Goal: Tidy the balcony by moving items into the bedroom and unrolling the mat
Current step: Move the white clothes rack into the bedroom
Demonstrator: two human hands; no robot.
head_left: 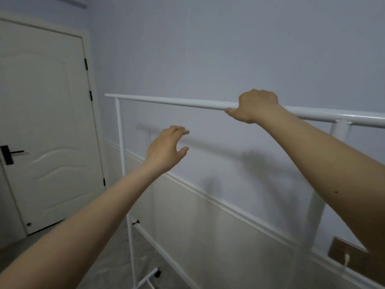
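Note:
A white metal clothes rack (166, 101) stands along the pale wall, its top bar running from upper left to the right edge. My right hand (255, 106) is closed around that top bar, right of its middle. My left hand (166, 148) hovers in the air below the bar and to the left, fingers spread and curled, touching nothing. The rack's left upright drops to a lower crossbar and a wheeled foot (153, 275) on the floor. No mat is in view.
A closed white door (48, 126) with a black handle (9, 154) fills the left. A brown cardboard piece (345, 257) leans at the wall, lower right. Grey floor shows between the door and the rack.

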